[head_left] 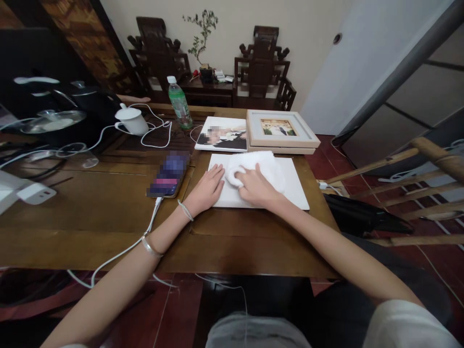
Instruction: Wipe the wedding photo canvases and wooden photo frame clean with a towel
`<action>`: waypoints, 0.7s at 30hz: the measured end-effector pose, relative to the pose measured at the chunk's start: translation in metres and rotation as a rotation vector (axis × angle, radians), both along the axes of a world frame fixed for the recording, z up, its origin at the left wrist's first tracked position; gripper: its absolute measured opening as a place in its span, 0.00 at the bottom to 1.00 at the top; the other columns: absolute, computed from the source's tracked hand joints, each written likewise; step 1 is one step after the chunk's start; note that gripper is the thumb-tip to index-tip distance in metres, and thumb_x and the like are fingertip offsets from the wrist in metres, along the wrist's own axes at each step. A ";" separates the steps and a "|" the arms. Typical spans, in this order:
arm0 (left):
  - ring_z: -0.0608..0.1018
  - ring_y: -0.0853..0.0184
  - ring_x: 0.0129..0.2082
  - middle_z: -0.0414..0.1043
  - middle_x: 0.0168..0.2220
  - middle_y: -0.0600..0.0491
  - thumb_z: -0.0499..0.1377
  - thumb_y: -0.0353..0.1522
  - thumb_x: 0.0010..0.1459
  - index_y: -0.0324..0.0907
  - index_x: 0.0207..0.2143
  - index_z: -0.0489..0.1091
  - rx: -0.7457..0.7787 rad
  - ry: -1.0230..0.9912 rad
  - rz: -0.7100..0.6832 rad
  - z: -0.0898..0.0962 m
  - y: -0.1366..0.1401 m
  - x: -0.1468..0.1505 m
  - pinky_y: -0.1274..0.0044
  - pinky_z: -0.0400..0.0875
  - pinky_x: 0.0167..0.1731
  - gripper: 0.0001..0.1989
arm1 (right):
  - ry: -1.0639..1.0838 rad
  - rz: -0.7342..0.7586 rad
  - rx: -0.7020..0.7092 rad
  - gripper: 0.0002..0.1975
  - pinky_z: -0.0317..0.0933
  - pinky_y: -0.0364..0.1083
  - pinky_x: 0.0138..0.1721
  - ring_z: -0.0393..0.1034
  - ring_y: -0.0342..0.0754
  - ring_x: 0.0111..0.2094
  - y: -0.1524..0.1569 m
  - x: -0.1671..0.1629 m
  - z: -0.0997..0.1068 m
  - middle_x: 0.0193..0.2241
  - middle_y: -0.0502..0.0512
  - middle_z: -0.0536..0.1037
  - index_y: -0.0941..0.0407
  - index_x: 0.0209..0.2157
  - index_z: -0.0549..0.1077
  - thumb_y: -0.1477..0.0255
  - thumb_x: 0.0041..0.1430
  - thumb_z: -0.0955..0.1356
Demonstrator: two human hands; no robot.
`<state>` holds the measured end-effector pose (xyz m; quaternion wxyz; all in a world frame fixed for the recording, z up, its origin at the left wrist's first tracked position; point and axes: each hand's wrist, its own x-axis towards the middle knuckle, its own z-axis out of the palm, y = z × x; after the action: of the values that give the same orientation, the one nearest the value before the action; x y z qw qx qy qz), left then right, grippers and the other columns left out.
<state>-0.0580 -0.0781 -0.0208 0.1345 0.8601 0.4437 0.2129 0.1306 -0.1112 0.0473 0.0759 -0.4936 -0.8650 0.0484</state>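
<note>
Right hand point(255, 187) is curled into a white cloth point(273, 169) on the panel point(295, 191), left hand point(207, 191) laid flat, fingers out, at its left edge. Phone's point(169, 173) further left.

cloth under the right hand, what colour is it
The cloth is white; it shows in the head view, the only one.

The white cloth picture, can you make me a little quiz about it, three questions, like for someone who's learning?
1. True or false: the right hand is touching the white cloth.
2. Which is nearer the left hand? A) the phone B) the capped bottle
3. How many bracelets can you count on the left arm?

Key: 1. True. 2. A. 3. Two.
</note>
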 end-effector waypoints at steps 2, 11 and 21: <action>0.54 0.54 0.67 0.54 0.65 0.37 0.43 0.33 0.65 0.30 0.61 0.58 0.001 0.006 0.001 0.000 0.000 0.000 0.58 0.53 0.64 0.25 | 0.006 0.059 -0.048 0.16 0.44 0.66 0.58 0.66 0.60 0.51 -0.031 0.001 0.002 0.45 0.68 0.74 0.60 0.40 0.72 0.80 0.50 0.59; 0.54 0.55 0.67 0.54 0.66 0.39 0.44 0.34 0.65 0.34 0.61 0.58 0.010 0.001 0.006 -0.002 0.001 0.000 0.57 0.53 0.63 0.24 | 0.035 0.112 -0.244 0.11 0.54 0.62 0.52 0.67 0.53 0.34 -0.061 0.014 0.033 0.27 0.56 0.74 0.55 0.33 0.69 0.80 0.51 0.59; 0.59 0.58 0.66 0.59 0.64 0.41 0.41 0.35 0.67 0.35 0.62 0.57 0.055 -0.149 0.030 0.012 -0.002 0.000 0.59 0.55 0.63 0.24 | 0.073 -0.062 0.037 0.20 0.43 0.70 0.56 0.63 0.62 0.55 0.031 -0.019 -0.006 0.47 0.67 0.75 0.60 0.46 0.72 0.79 0.54 0.58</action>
<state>-0.0584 -0.0797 -0.0086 0.1404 0.8384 0.4393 0.2904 0.1112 -0.0802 0.0413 0.1178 -0.5166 -0.8467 0.0481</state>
